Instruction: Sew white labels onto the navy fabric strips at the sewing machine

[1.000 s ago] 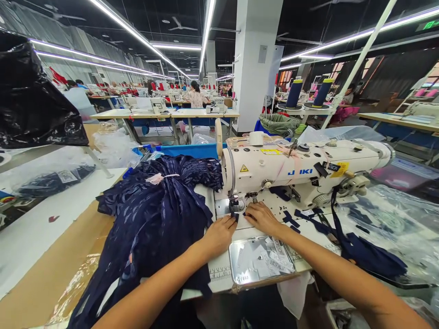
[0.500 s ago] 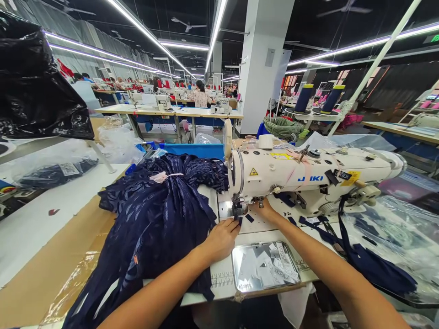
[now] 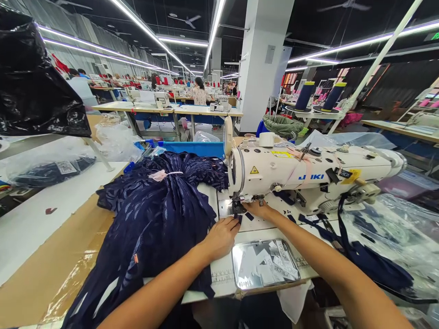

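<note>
A great heap of navy fabric (image 3: 161, 219), tied with a pale strip (image 3: 164, 175), spreads across the left of the worktop, and right beside it stands the white sewing machine (image 3: 274, 169). In front of the machine, a metal tray (image 3: 242, 280) full of printed labels (image 3: 274, 267). Now the hands! The left hand (image 3: 222, 234) lies low, fingers together, tips at a small navy piece (image 3: 239, 218) just in front of the presser foot (image 3: 237, 206); pinching or merely pressing, one cannot tell. The right hand (image 3: 259, 210) is tucked under the machine's arm, fingertips close beside the foot, its grip hidden. A loose navy scrap (image 3: 249, 216) lies near both. This looks like placing the piece at the needle; the next move would call for steady alignment, fingertips well clear.
</note>
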`<state>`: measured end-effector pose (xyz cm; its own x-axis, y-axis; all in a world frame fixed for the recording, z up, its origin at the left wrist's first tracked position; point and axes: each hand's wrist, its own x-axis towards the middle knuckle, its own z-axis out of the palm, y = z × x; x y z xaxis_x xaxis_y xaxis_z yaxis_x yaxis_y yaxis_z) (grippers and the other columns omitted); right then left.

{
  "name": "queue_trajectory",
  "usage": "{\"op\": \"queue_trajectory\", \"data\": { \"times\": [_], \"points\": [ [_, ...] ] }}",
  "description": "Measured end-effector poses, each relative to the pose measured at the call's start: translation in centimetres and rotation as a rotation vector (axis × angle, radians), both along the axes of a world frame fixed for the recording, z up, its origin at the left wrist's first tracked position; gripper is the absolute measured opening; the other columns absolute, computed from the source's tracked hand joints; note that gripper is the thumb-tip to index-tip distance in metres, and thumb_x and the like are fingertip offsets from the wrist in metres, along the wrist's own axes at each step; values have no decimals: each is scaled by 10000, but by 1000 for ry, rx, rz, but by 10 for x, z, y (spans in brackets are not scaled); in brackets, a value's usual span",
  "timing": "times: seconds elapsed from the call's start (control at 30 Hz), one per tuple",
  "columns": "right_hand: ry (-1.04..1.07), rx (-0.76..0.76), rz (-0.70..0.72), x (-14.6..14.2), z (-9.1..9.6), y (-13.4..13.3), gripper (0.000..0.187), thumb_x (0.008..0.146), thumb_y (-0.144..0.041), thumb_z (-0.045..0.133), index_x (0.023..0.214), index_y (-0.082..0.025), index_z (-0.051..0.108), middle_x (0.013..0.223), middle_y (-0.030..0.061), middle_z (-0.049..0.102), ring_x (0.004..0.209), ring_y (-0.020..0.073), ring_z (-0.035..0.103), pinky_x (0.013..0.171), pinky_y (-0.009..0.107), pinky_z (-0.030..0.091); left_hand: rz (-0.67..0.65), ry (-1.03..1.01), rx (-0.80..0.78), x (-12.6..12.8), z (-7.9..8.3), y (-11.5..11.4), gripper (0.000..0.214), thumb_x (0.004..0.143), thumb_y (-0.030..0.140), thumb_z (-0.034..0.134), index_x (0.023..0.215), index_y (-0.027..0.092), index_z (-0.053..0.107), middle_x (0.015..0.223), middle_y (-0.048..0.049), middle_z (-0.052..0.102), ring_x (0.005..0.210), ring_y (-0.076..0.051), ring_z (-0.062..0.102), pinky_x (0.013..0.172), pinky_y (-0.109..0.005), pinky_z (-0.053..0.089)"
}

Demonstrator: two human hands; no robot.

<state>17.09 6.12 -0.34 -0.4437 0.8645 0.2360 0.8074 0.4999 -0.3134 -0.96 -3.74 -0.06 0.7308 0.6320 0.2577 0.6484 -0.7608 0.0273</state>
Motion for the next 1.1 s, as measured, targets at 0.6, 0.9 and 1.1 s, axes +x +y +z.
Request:
{"op": "queue_trajectory", "data": {
  "times": [0.6, 0.9, 1.1],
  "points": [
    [-11, 279, 164, 8, -13, -44, 60, 786, -117, 492, 767, -165, 523, 772, 53, 561, 734, 183, 502, 668, 299, 397, -14, 30, 68, 1, -4, 0, 376, 750, 48, 438, 1114, 57, 533, 1139, -137, 563, 1080, -251, 489, 905, -372, 434],
    [-156, 215, 213, -5, -1, -41, 160, 779, -51, 404, 724, -152, 516, 746, 68, 556, 696, 184, 490, 679, 311, 366, -12, 95, 119, 3, -3, -2, 306, 811, 76, 406, 1083, 62, 546, 1156, -151, 549, 1055, -249, 508, 873, -362, 429],
    [-6, -81, 237, 1, 5, -29, 141, 793, -98, 430, 688, -182, 472, 676, -4, 527, 635, 131, 461, 612, 239, 343, -12, 137, 117, 6, 1, 0, 229, 830, 99, 398, 979, 80, 572, 1216, -163, 505, 1037, -248, 504, 851, -363, 410]
  ]
}}
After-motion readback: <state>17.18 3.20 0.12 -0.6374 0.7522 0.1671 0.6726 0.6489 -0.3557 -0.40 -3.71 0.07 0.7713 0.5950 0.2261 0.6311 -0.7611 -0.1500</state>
